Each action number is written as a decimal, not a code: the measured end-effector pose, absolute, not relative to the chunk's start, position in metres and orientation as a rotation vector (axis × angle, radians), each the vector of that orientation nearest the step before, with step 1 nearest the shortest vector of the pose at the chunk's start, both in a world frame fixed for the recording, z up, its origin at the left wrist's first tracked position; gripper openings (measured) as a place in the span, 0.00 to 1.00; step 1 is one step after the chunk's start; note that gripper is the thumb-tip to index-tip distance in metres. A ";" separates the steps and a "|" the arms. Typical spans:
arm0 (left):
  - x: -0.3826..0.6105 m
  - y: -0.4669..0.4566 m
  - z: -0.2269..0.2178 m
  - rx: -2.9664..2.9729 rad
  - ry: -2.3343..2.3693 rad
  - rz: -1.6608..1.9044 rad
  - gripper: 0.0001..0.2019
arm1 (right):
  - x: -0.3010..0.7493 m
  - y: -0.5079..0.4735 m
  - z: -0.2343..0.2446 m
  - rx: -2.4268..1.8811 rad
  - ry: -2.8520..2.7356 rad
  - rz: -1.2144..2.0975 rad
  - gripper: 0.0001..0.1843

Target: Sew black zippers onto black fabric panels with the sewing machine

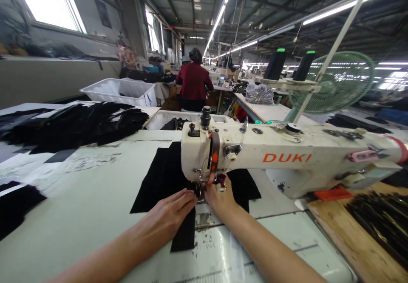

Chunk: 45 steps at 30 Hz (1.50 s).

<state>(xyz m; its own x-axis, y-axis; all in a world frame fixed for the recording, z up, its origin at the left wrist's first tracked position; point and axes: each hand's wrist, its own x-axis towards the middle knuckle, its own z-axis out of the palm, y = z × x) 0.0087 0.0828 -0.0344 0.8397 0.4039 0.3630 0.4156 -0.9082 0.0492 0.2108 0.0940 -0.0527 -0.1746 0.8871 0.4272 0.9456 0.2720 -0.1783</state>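
Note:
A cream sewing machine [287, 157] marked DUKI stands on the pale work table [79, 202]. A black fabric piece [162, 176] lies under its needle head. My left hand [170, 215] rests flat on the fabric just left of the needle, fingers stretched toward it. My right hand [219, 196] sits right of the needle under the machine head, fingers curled against the fabric near the presser foot; their tips are hidden by the machine.
A heap of black fabric pieces [76, 123] lies at the back left, with white bins [121, 91] behind it. Another person in a red top [194, 83] sits with their back to me. A green fan [338, 79] and thread cones [276, 64] stand at the right.

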 end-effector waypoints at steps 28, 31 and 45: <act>0.006 0.084 -0.039 -2.954 -0.724 -0.991 0.19 | 0.220 0.067 -0.042 -1.265 -2.230 -0.114 0.05; 0.007 0.082 -0.039 -2.973 -0.681 -0.882 0.22 | 0.224 0.066 -0.041 -1.266 -2.237 -0.112 0.05; 0.008 0.089 -0.046 -2.937 -0.750 -0.771 0.27 | 0.228 0.065 -0.043 -1.171 -2.251 -0.133 0.09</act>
<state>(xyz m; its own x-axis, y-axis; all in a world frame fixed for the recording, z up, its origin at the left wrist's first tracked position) 0.0085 0.0887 -0.0457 0.7637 0.4466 0.4662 0.4537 -0.8850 0.1046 0.2283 0.0653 -0.0429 -0.4369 0.7156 0.5450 0.7750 0.6070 -0.1758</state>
